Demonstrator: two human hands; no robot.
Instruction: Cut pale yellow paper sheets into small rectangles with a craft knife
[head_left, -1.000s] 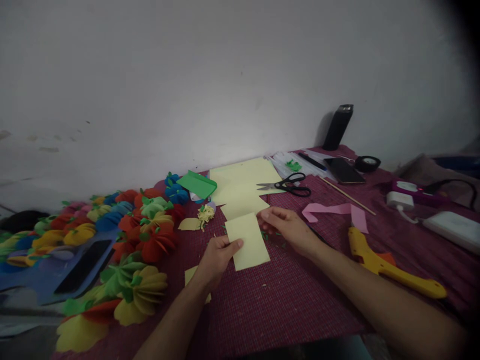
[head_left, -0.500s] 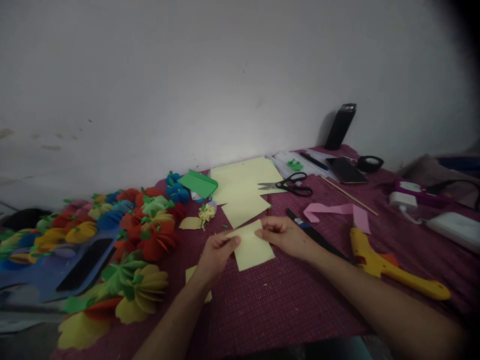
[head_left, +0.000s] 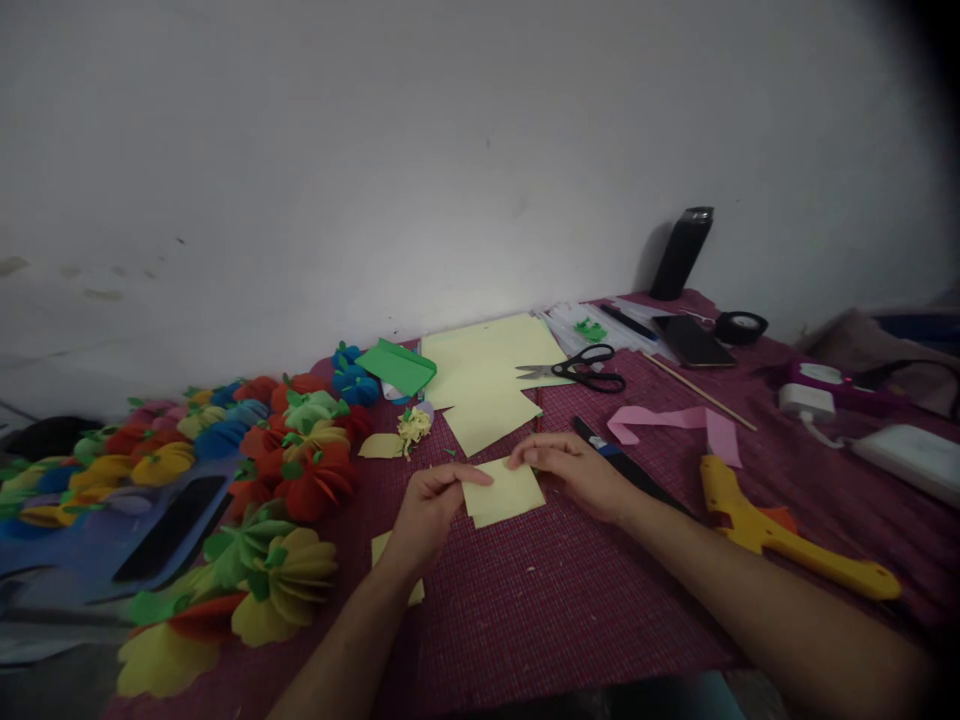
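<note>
A small piece of pale yellow paper (head_left: pixel 506 495) is between my hands, just above the table, its far part bent over toward me. My left hand (head_left: pixel 435 510) pinches its left side, thumb on top. At the upper right corner, my right hand (head_left: pixel 566 470) grips the same paper with its fingertips. Behind it lie a larger yellow sheet (head_left: pixel 487 360) and a smaller yellow piece (head_left: pixel 487 418). Black-handled scissors (head_left: pixel 574 370) rest at the larger sheet's right edge. Another yellow piece (head_left: pixel 381 546) is partly hidden by my left forearm.
Colourful paper flowers (head_left: pixel 315 470) crowd the left side. A yellow glue gun (head_left: pixel 795 540), a pink paper strip (head_left: pixel 675 420), a dark blue-and-black tool (head_left: pixel 630 470) and a wooden stick (head_left: pixel 701 390) lie to the right. A black bottle (head_left: pixel 681 255) stands by the wall.
The paper's far edge has been folded toward me, so the piece looks shorter. My left fingers have shifted slightly right along it.
</note>
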